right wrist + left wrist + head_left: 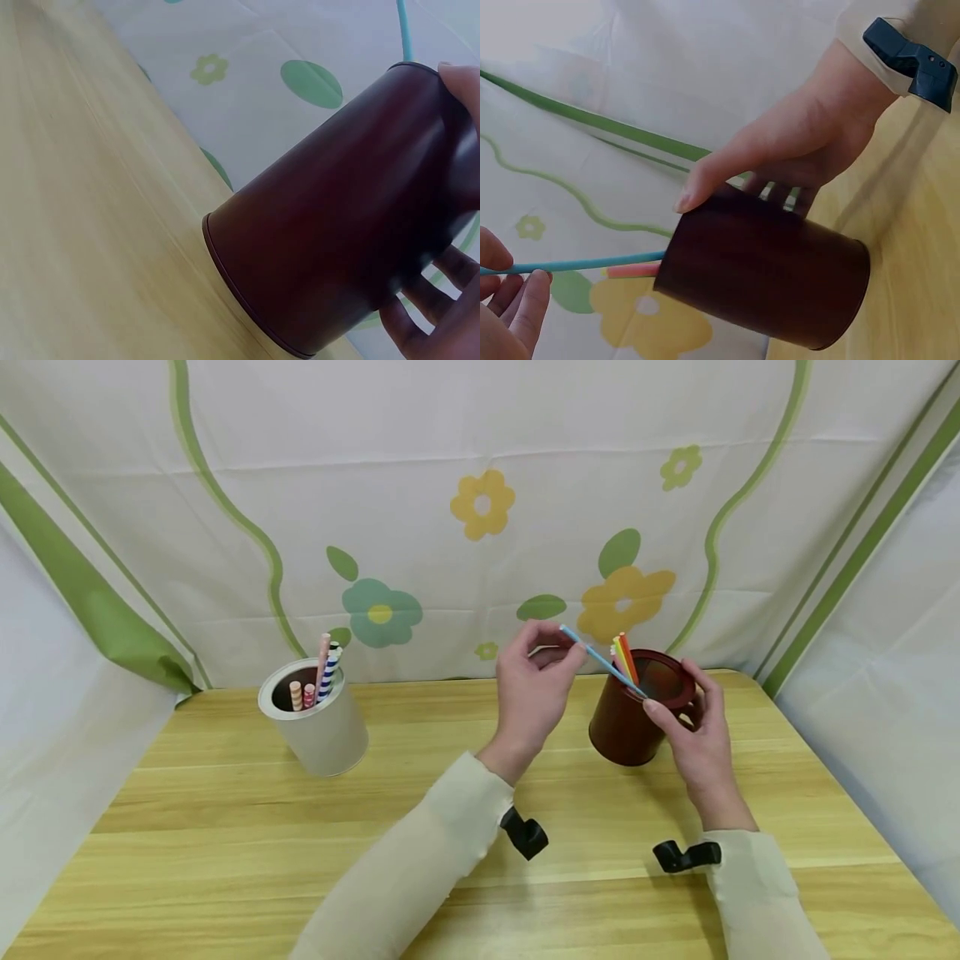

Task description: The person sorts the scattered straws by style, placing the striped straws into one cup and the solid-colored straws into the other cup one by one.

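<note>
My left hand pinches a thin light-blue straw near its upper end. The straw slants down to the right, and its lower end is at the rim of a dark reddish-brown cup. Around the cup's right side my right hand grips, thumb near the rim and fingers on the far side. Red, yellow and pink sticks stand inside the cup at its left edge. In the left wrist view the blue straw runs from the fingertips to the cup's mouth; its end there is hidden.
On the left of the wooden table stands a white cup holding several striped and pink straws. A flowered white cloth hangs behind the table, with pale cloth on both sides.
</note>
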`<state>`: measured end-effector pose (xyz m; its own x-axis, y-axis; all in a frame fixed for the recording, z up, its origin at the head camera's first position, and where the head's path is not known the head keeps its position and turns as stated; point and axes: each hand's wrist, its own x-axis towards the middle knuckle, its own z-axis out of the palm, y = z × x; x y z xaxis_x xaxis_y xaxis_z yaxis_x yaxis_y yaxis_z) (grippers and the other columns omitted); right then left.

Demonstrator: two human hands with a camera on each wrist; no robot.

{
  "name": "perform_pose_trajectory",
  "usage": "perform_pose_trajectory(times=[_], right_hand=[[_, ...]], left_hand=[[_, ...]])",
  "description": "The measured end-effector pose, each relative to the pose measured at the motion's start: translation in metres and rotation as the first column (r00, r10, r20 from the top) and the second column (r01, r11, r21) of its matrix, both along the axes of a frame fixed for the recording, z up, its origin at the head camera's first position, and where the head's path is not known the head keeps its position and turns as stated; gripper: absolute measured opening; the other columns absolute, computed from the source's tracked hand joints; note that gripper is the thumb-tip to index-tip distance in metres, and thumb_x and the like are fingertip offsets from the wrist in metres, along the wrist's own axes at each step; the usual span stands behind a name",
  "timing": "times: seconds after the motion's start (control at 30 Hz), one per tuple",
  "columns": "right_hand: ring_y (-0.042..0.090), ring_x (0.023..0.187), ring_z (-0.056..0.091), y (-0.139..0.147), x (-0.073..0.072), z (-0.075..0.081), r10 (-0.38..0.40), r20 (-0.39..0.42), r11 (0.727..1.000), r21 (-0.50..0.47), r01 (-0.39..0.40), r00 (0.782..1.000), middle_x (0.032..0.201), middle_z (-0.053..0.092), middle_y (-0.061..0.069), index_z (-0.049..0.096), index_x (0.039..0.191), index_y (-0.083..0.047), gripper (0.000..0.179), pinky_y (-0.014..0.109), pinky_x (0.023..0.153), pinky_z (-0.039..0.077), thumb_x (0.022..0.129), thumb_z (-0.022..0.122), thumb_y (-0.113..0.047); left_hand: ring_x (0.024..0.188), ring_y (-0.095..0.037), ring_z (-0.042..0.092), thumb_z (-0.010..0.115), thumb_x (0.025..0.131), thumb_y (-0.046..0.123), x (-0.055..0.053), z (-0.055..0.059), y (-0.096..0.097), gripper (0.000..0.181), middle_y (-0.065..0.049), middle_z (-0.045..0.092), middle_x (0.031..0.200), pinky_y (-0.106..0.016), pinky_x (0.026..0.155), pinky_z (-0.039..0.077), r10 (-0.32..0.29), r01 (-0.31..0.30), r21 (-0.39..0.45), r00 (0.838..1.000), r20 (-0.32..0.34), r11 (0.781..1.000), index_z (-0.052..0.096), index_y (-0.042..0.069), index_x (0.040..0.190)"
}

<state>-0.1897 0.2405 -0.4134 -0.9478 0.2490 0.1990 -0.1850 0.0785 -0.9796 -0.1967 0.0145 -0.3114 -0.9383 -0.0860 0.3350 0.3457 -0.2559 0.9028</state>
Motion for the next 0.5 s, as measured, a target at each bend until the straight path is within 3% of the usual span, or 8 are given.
perform_pose_trajectory(times=[0.27, 0.5], right_hand=[[0.011, 0.124, 0.054, -0.001, 0.000, 0.000, -0.008, -0.012, 1.000, 0.015, 0.008, 1.000, 0.145, 0.054, -0.008, 0.039, 0.165, -0.032, 0.076, 0.015, 0.095, 0.047, 0.102, 0.074, -0.010], [0.011, 0.125, 0.054, 0.000, 0.000, 0.000, -0.009, -0.019, 1.000, 0.026, 0.010, 1.000, 0.148, 0.053, -0.007, 0.038, 0.165, -0.032, 0.076, 0.014, 0.096, 0.046, 0.102, 0.075, -0.012]], left_hand=[[0.088, -0.013, 0.078, 0.075, 0.094, -0.005, -0.006, -0.011, 0.017, 0.013, -0.017, 0.077, 0.105, -0.024, 0.084, 0.064, -0.079, 0.082, -0.134, 0.997, 0.025, 0.988, 0.071, -0.002, 0.105], [0.084, -0.011, 0.075, 0.077, 0.094, -0.005, -0.011, -0.021, 0.028, 0.011, -0.016, 0.078, 0.104, -0.020, 0.081, 0.063, -0.146, 0.154, -0.262, 0.988, 0.050, 0.953, 0.074, -0.002, 0.104]])
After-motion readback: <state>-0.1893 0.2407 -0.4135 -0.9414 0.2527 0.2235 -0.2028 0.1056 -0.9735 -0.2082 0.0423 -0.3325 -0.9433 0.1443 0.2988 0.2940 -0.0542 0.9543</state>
